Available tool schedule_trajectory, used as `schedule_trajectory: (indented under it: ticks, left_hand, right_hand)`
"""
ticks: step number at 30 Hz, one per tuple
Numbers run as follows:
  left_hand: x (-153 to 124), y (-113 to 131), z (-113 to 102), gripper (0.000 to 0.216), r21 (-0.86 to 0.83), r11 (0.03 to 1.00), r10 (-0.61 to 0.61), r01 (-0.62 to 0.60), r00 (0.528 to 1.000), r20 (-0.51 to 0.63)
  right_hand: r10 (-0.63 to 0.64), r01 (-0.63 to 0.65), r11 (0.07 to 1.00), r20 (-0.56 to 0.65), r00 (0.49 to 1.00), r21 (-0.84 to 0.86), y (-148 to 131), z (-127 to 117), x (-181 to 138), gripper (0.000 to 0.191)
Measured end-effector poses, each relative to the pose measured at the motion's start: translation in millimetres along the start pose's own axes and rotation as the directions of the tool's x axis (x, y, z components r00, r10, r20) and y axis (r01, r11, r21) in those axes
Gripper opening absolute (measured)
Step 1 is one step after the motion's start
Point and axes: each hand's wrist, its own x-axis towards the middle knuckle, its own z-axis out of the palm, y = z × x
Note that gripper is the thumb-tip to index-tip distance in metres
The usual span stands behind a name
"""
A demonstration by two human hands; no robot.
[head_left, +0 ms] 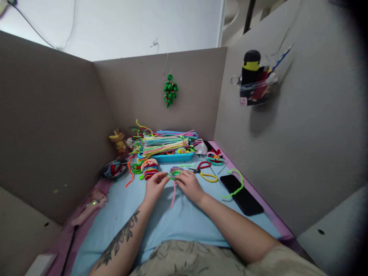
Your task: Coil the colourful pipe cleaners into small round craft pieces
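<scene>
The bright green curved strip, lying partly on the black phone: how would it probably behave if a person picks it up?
The green strip is probably light, being so thin. It may be bendable yet keep its shape, since it holds an open curve partly on the black phone. That hooked form should make it unlikely to roll.

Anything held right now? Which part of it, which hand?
Yes: a fuzzy green-and-lilac ring. Left hand pinches its left edge; right hand grips its near right side. Exact fingertip contact is too small to tell.
</scene>
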Motion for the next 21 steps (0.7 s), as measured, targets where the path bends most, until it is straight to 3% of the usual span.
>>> schedule_trajectory:
  ticks: [8, 14, 17, 19, 21]
  left_hand:
    - [4.4, -11.1, -0.3, 0.039, -0.299, 0.925, -0.221, 0.235, 0.972, 0.08]
    - [3.8, -8.9, -0.5, 0.046, -0.17, 0.944, -0.251, 0.282, 0.951, 0.181]
    - [-0.4, -5.6, -1.3, 0.038, -0.012, 0.993, -0.114, 0.117, 0.986, 0.123]
    - [-6.3, -2.2, -1.0, 0.03, 0.194, 0.97, 0.133, -0.145, 0.988, 0.072]
    - [-14.0, 2.3, 1.9, 0.023, 0.35, 0.822, 0.405, -0.45, 0.893, 0.197]
  right_hand:
    - [0.045, -0.051, 0.984, 0.042, 0.998, 0.173, 3.3, 8.1, -1.7, 0.01]
    - [0.053, -0.076, 0.969, 0.1, 0.994, 0.233, 7.8, 7.9, -2.7, 0.017]
    - [0.023, -0.049, 0.975, 0.117, 0.993, 0.218, 11.2, 8.7, -2.3, 0.016]
    - [0.014, -0.029, 0.988, 0.103, 0.995, 0.15, 12.2, 8.6, -1.8, 0.015]
    - [0.0, -0.007, 0.997, 0.098, 0.995, 0.073, 11.7, 7.7, -1.4, 0.016]
